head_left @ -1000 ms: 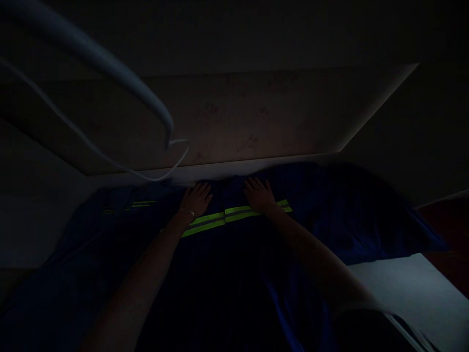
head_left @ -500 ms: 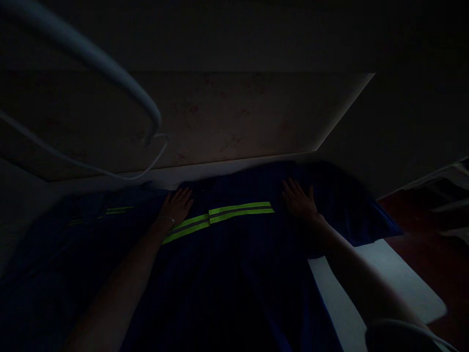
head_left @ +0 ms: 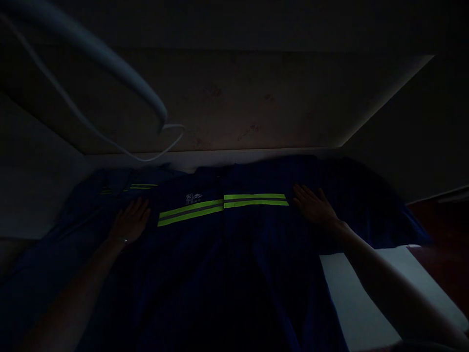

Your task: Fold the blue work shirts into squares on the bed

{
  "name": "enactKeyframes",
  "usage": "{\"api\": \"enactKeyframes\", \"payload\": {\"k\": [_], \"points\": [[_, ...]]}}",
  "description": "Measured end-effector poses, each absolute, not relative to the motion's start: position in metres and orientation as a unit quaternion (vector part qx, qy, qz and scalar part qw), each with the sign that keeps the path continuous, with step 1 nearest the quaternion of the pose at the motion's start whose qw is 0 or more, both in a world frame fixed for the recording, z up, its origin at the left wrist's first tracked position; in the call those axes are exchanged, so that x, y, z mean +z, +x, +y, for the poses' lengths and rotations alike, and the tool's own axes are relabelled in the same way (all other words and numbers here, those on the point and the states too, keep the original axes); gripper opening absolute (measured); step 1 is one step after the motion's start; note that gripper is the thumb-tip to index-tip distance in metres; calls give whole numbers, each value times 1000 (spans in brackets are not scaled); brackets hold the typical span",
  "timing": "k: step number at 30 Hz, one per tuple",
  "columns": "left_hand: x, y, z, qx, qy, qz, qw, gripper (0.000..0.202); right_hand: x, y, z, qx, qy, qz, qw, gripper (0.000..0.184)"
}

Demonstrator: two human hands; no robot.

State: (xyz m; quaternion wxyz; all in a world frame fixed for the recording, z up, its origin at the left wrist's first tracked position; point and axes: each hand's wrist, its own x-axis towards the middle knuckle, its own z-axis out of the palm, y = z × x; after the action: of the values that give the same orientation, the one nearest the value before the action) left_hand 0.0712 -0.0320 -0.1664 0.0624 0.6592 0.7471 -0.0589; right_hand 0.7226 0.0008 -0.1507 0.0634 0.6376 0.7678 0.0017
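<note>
Spread out in front of me is a dark blue work jacket (head_left: pixel 198 259) with a yellow-green reflective stripe (head_left: pixel 256 200) across its chest and a small white print above the stripe. My left hand (head_left: pixel 131 219) lies flat with fingers extended near the jacket's left edge, a bracelet on its wrist. On the jacket's right part, just past the stripe's end, my right hand (head_left: pixel 313 204) rests open, palm down. Another blue garment (head_left: pixel 88 215) with thin yellow stripes lies at the left, partly beneath the jacket. Dim light hides the folds.
A white surface (head_left: pixel 359 293) shows under the jacket at the right. Behind stands a panel with a faint floral pattern (head_left: pixel 252 107). A pale tube (head_left: pixel 120 73) and a thin cord (head_left: pixel 91 128) hang across the upper left. Reddish floor (head_left: pixel 439 234) appears far right.
My left hand has slid left across the jacket, uncovering the white print and the stripe's left end. My right hand stays on the jacket's right side. The view has shifted slightly.
</note>
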Motion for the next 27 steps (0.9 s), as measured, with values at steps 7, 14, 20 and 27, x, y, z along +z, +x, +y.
{"api": "enactKeyframes", "payload": {"k": [7, 14, 20, 27], "points": [[-173, 55, -31, -39, 673, 737, 52, 65, -153, 758, -5, 1, 649, 759, 52, 66], [-154, 45, -32, -24, 613, 789, 44, 69, -128, 755, -19, 58, 766, 640, -21, 70], [-150, 41, -55, -32, 636, 770, 47, 69, -140, 711, -27, 25, 665, 747, -6, 63], [-161, 7, -71, -75, 612, 783, 81, 68, -150, 741, -35, -4, 702, 711, 44, 66]]}}
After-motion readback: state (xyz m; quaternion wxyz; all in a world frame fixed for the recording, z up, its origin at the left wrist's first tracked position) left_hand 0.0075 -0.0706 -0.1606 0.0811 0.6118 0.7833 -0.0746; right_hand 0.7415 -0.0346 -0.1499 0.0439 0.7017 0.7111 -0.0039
